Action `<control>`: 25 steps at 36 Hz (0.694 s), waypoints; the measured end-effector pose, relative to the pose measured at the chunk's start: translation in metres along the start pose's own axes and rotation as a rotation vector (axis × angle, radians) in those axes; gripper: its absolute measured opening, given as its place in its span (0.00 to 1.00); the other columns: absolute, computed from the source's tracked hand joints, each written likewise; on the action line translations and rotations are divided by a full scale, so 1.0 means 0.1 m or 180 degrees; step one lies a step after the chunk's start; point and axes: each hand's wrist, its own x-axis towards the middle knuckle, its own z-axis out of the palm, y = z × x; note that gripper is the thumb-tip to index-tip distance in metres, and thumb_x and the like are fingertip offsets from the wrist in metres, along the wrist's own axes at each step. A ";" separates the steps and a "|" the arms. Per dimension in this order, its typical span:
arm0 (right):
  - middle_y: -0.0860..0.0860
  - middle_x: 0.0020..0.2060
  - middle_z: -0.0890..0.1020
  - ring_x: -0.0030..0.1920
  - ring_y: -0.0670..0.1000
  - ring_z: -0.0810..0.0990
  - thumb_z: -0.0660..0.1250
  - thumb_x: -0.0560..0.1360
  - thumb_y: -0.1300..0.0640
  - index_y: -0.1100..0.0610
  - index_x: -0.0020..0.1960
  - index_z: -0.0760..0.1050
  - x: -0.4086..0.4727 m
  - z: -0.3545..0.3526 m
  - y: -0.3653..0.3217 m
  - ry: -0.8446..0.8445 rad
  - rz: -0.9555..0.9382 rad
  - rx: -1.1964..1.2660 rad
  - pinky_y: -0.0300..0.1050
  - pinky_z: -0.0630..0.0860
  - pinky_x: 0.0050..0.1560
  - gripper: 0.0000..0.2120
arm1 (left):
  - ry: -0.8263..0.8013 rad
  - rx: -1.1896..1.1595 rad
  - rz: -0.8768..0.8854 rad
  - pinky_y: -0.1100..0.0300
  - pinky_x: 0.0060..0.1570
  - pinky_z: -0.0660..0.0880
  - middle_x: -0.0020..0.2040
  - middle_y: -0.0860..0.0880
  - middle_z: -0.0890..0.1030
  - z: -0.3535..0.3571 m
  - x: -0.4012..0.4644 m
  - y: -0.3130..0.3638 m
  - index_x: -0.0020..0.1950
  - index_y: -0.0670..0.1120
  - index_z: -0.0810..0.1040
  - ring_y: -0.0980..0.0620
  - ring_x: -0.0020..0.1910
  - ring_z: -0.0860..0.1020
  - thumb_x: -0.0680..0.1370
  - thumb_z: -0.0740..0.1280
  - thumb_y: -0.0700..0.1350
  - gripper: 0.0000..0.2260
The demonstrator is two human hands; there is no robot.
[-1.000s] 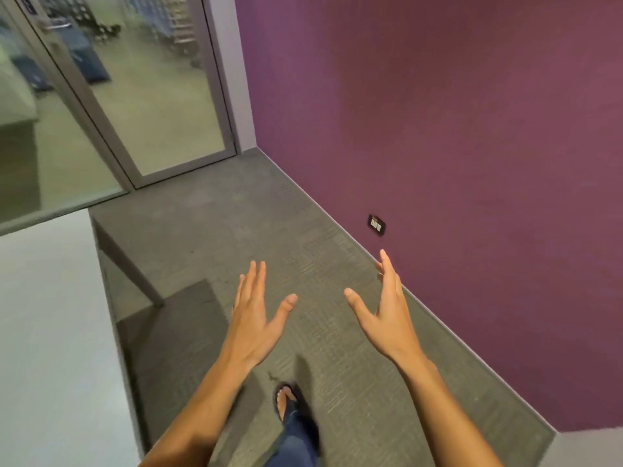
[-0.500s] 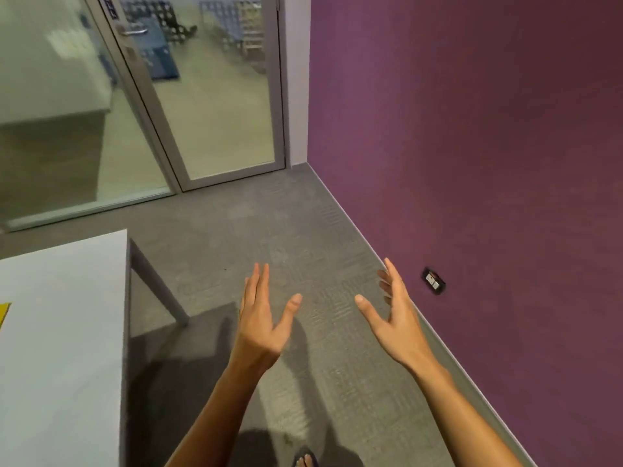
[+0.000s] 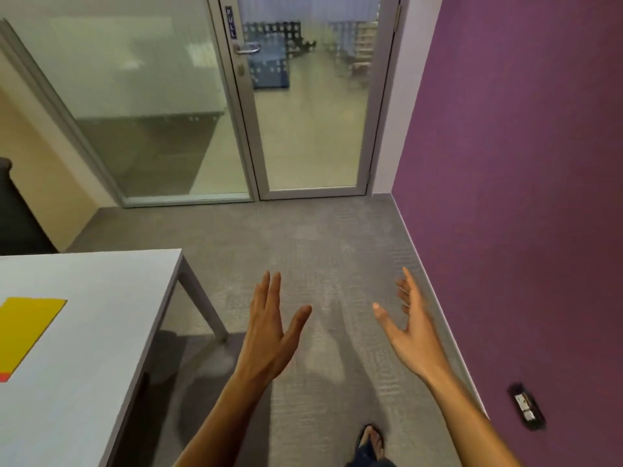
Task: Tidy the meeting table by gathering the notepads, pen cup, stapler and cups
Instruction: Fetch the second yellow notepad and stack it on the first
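Head view now takes in more of the table [image 3: 101, 281], with a yellow notepad [image 3: 27, 328] on it at far left. Left hand [image 3: 269, 335] and right hand [image 3: 413, 335] stay spread, empty, over the carpet [image 3: 303, 237].

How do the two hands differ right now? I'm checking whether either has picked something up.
The left hand shows its back, fingers straight and close together; the right hand is turned thumb-side up, fingers spread and slightly curled. The left hand hangs nearer the table; the right hand is nearer the purple wall. Both are open, hold nothing, and hover over the carpet.
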 end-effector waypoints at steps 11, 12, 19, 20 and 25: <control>0.38 0.75 0.63 0.72 0.37 0.64 0.64 0.72 0.27 0.23 0.72 0.44 1.68 -0.05 -0.15 -0.0746 -0.0471 -0.0070 0.39 0.63 0.64 0.37 | 0.0622 -0.0041 -0.0583 0.46 0.79 0.50 0.82 0.53 0.45 0.16 1.05 0.39 0.82 0.52 0.47 0.53 0.81 0.45 0.74 0.53 0.71 0.41; 0.38 0.75 0.63 0.72 0.38 0.64 0.64 0.72 0.28 0.22 0.72 0.44 1.79 -0.01 -0.16 -0.0821 -0.0495 -0.0042 0.39 0.64 0.65 0.37 | 0.0658 0.0004 -0.0648 0.45 0.79 0.51 0.82 0.53 0.45 0.16 1.12 0.38 0.82 0.52 0.46 0.53 0.81 0.45 0.74 0.52 0.72 0.42; 0.41 0.76 0.63 0.73 0.42 0.64 0.64 0.69 0.27 0.19 0.69 0.46 2.54 0.54 -0.28 -0.1300 -0.0655 0.0081 0.41 0.65 0.67 0.36 | 0.0838 0.0020 -0.0999 0.46 0.78 0.48 0.82 0.56 0.42 0.10 1.65 0.03 0.81 0.57 0.42 0.53 0.81 0.45 0.71 0.47 0.79 0.45; 0.41 0.76 0.63 0.73 0.42 0.64 0.64 0.70 0.27 0.20 0.70 0.46 2.65 0.64 -0.30 -0.1351 -0.0663 0.0062 0.42 0.65 0.67 0.37 | 0.0860 0.0008 -0.1023 0.46 0.78 0.48 0.82 0.56 0.42 0.08 1.75 -0.04 0.81 0.58 0.42 0.53 0.81 0.44 0.71 0.47 0.79 0.45; 0.43 0.77 0.62 0.74 0.43 0.63 0.65 0.72 0.32 0.33 0.78 0.47 3.20 1.22 -0.38 -0.1563 -0.0640 -0.0045 0.46 0.66 0.69 0.40 | 0.1011 -0.0035 -0.1084 0.46 0.79 0.48 0.82 0.54 0.42 -0.14 2.30 -0.42 0.81 0.55 0.43 0.53 0.81 0.44 0.71 0.48 0.79 0.46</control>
